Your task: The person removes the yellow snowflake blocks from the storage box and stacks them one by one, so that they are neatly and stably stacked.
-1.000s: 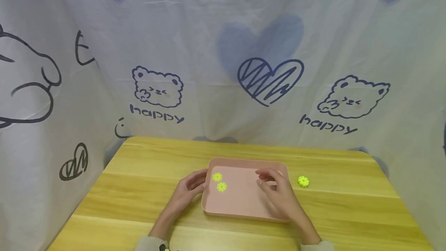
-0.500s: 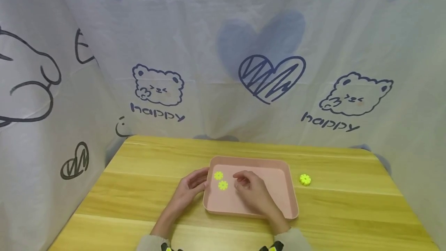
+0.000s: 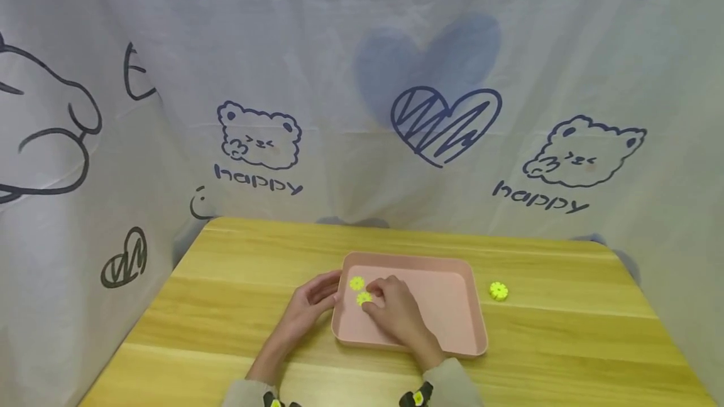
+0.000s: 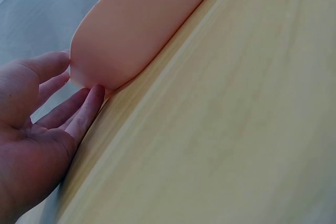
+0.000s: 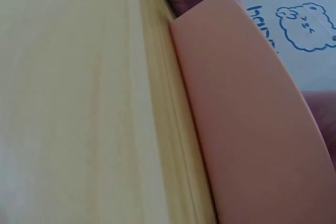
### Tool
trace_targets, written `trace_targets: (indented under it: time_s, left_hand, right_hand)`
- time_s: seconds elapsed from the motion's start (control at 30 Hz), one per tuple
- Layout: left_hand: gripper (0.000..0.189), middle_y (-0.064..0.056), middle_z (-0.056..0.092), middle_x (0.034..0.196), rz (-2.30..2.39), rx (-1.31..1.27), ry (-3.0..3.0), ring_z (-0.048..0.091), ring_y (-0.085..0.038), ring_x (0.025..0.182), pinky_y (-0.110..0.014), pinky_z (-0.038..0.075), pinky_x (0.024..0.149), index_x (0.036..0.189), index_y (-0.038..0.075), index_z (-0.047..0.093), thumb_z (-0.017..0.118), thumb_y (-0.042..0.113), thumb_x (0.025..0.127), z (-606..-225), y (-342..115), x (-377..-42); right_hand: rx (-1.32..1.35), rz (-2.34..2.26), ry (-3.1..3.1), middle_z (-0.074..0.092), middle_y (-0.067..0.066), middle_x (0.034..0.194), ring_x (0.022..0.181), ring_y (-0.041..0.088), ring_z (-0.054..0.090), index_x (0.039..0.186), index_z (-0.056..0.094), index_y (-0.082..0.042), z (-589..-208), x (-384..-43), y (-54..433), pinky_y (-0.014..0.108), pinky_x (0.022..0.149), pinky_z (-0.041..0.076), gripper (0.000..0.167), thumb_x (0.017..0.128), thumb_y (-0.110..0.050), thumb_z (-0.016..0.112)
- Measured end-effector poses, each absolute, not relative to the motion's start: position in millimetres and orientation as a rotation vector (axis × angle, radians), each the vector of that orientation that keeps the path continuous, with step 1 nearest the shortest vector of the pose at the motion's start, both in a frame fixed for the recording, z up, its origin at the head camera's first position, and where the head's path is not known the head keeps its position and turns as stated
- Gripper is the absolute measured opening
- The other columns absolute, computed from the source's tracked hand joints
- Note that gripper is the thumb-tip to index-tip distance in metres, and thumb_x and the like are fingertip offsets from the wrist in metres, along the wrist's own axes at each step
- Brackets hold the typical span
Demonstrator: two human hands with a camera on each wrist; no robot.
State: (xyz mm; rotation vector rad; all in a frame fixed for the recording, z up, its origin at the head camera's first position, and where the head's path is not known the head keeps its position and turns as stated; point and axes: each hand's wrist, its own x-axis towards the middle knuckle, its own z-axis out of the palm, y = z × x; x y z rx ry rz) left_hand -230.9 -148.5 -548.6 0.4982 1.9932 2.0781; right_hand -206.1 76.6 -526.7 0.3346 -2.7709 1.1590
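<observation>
Two flat yellow-green flower-shaped pieces lie at the left end of a pink tray (image 3: pixel 452 306). The upper flower piece (image 3: pixel 356 283) is in full view; the lower flower piece (image 3: pixel 361 299) is partly covered by my right fingers. Reaching into the tray from the front, my right hand (image 3: pixel 396 309) has its thumb and forefinger apart at that lower piece; the right wrist view hides the fingertips behind the tray wall (image 5: pixel 247 119). My left hand (image 3: pixel 308 303) rests its fingertips against the tray's left end (image 4: pixel 105 51), fingers loosely extended.
To the right of the tray, a thicker yellow-green flower-shaped piece (image 3: pixel 498 291) sits on the wooden table (image 3: pixel 565 331). A printed white cloth (image 3: pixel 334 162) hangs behind the table and along its left side.
My right hand has moved left across the tray, from its right part to the lower flower piece. The left hand stays at the tray's left end.
</observation>
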Motion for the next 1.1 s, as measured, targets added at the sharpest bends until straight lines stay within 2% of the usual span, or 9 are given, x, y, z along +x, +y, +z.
trace_targets:
  time_s: [0.13,0.23,0.37,0.5,0.6,0.7,0.87,1.1]
  left_hand:
    - [0.05,-0.025,0.05,0.15,2.078,0.506,1.999,0.049,-0.041,0.138,-0.028,0.051,0.105,0.149,-0.004,0.047,0.062,0.003,0.102,-548.0,-149.0,-230.5]
    - [0.049,-0.024,0.05,0.15,2.076,0.486,2.003,0.049,-0.04,0.138,-0.028,0.051,0.105,0.148,-0.004,0.047,0.062,0.002,0.102,-548.8,-149.6,-229.8]
    - [0.05,-0.024,0.05,0.15,2.076,0.451,1.991,0.05,-0.039,0.138,-0.029,0.051,0.105,0.148,-0.004,0.048,0.063,0.002,0.101,-551.1,-149.3,-228.6]
    - [0.05,-0.024,0.05,0.15,2.083,0.457,1.993,0.05,-0.039,0.138,-0.03,0.05,0.106,0.148,-0.003,0.048,0.064,0.003,0.101,-551.0,-148.1,-229.9]
    - [0.051,-0.025,0.05,0.15,2.085,0.474,1.997,0.049,-0.041,0.137,-0.03,0.05,0.106,0.148,-0.005,0.047,0.064,0.002,0.1,-550.0,-148.3,-231.3]
    - [0.052,-0.026,0.049,0.15,2.086,0.475,1.986,0.049,-0.042,0.138,-0.031,0.05,0.106,0.148,-0.005,0.046,0.064,0.001,0.1,-549.0,-148.6,-231.2]
    - [0.051,-0.027,0.05,0.15,2.088,0.479,1.984,0.048,-0.042,0.138,-0.031,0.051,0.105,0.148,-0.005,0.047,0.064,0.002,0.1,-548.5,-148.0,-231.4]
    - [0.051,-0.026,0.051,0.149,2.086,0.469,2.0,0.05,-0.042,0.137,-0.03,0.052,0.104,0.147,-0.005,0.048,0.065,0.003,0.1,-548.4,-148.8,-230.7]
  right_hand:
    - [0.322,1.114,-2.795,0.059,0.003,0.092,0.089,0.019,0.053,0.102,0.071,-0.007,-527.0,-206.9,73.6,0.037,0.077,0.051,0.024,0.083,-0.015,0.084]
    - [0.333,1.169,-2.784,0.06,0.001,0.088,0.085,0.017,0.052,0.099,0.068,-0.009,-527.8,-207.0,73.6,0.034,0.075,0.048,0.023,0.081,-0.009,0.084]
    - [0.351,1.279,-2.769,0.059,-0.002,0.082,0.078,0.014,0.051,0.099,0.062,-0.012,-527.6,-205.3,75.9,0.029,0.07,0.043,0.026,0.081,0.001,0.077]
    - [0.378,1.361,-2.72,0.058,-0.001,0.082,0.075,0.012,0.052,0.103,0.061,-0.012,-524.3,-204.4,81.2,0.026,0.067,0.046,0.025,0.086,0.006,0.068]
    - [0.374,1.417,-2.684,0.059,-0.001,0.085,0.076,0.012,0.054,0.106,0.061,-0.012,-520.6,-203.6,86.6,0.025,0.067,0.048,0.024,0.09,0.006,0.063]
    - [0.35,1.538,-2.65,0.061,0.003,0.089,0.077,0.014,0.062,0.11,0.061,-0.011,-517.9,-200.6,92.2,0.025,0.066,0.054,0.023,0.094,0.006,0.058]
    - [0.297,1.856,-2.523,0.057,0.016,0.099,0.08,0.027,0.074,0.117,0.061,-0.001,-511.9,-195.6,99.9,0.032,0.07,0.064,0.025,0.098,0.01,0.049]
    - [0.207,1.858,-2.472,0.056,0.018,0.108,0.082,0.026,0.073,0.118,0.062,-0.002,-502.6,-189.1,109.6,0.032,0.072,0.064,0.028,0.095,0.011,0.054]
